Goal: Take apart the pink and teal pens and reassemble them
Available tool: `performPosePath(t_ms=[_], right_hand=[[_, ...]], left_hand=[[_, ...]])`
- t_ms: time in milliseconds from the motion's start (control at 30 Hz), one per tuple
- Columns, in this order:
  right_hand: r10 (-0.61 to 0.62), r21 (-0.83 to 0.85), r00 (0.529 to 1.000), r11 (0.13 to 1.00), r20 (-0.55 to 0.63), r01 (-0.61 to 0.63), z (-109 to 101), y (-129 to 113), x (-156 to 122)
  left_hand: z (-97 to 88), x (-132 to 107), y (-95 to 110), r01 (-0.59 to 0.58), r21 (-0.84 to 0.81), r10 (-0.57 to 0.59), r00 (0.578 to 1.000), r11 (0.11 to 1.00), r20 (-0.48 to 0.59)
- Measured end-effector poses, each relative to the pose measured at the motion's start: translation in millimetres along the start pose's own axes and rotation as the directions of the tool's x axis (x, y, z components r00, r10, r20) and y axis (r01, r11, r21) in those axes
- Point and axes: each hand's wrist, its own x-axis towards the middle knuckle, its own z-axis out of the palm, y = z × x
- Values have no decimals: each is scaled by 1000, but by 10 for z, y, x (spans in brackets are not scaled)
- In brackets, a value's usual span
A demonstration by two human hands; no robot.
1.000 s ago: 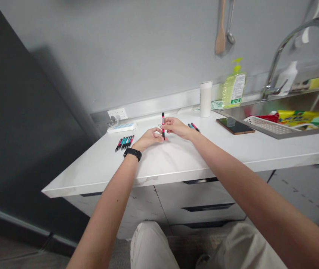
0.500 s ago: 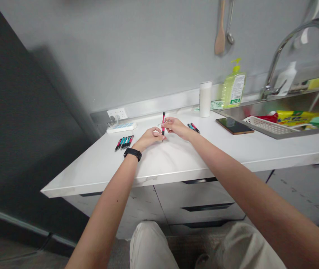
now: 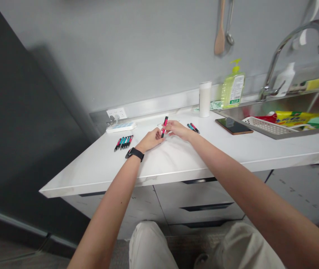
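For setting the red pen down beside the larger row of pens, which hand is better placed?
Probably the left hand: it is at the red pen's lower end and nearer the larger row of pens; the right hand sits farther away.

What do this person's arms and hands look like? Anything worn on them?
Both the left hand and right hand are ungloved. A black wristband, perhaps a watch, circles the left wrist; the right wrist shows none. No sleeves are visible.

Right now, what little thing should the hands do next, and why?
Perhaps the right hand should ease off the red-and-black pen, since the left hand grips its lower end and is nearer the row of pens.
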Motion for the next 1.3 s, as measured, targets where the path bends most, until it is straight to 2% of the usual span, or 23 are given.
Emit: performPosePath(t_ms=[133,233,333,467,533,633,700,800,867,933,1100,1300], right_hand=[[-103,-38,995,994,-18,102,-3,24,22],[-128,-33,992,991,-23,127,-21,52,42],[-136,17,990,991,40,135,-39,69,46],[-68,88,992,994,102,59,-30,48,19],[-46,68,994,997,101,39,-19,29,11],[-68,-53,998,996,12,68,-29,21,27],[-69,-177,991,983,-113,49,-64,33,50],[-99,-445,948,894,-304,-49,-142,71,71],[-135,-604,926,789,-354,-116,-188,96,69],[-127,-695,923,696,-364,-178,-220,113,56],[-56,-774,924,566,-379,-283,-264,120,14],[-90,-799,902,508,-421,-322,-347,118,-15]], left_hand=[[29,28,-72,2,-128,-3,1000,992,-9],[57,48,-112,4,-297,14,998,955,60],[81,60,-125,32,-412,10,995,911,100],[85,66,-124,54,-406,-38,998,912,48],[75,70,-123,53,-379,-49,999,924,19],[54,83,-131,151,-378,-137,988,913,64],[40,92,-140,250,-390,-216,968,886,129],[19,94,-153,299,-418,-238,952,858,192],[4,90,-158,305,-438,-232,949,846,214],[-9,85,-162,322,-453,-239,943,831,232],[-32,71,-149,331,-474,-235,939,816,250],[-35,65,-105,314,-429,-224,943,847,248]])
